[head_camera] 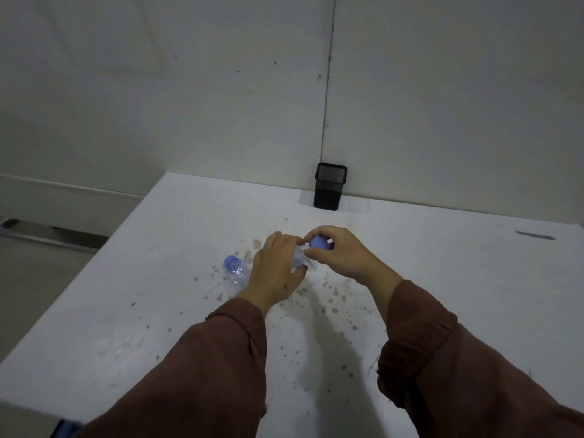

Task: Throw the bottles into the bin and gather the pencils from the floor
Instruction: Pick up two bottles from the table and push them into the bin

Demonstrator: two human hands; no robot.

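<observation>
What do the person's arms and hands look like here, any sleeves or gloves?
Both arms wear long reddish-brown fabric sleeves, loose and wrinkled, gathered into elastic cuffs at the wrists. The left hand and right hand are bare: no gloves, rings, watch or markings visible.

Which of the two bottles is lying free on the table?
The crumpled bottle left of the left hand; the other bottle is gripped by both hands.
</observation>
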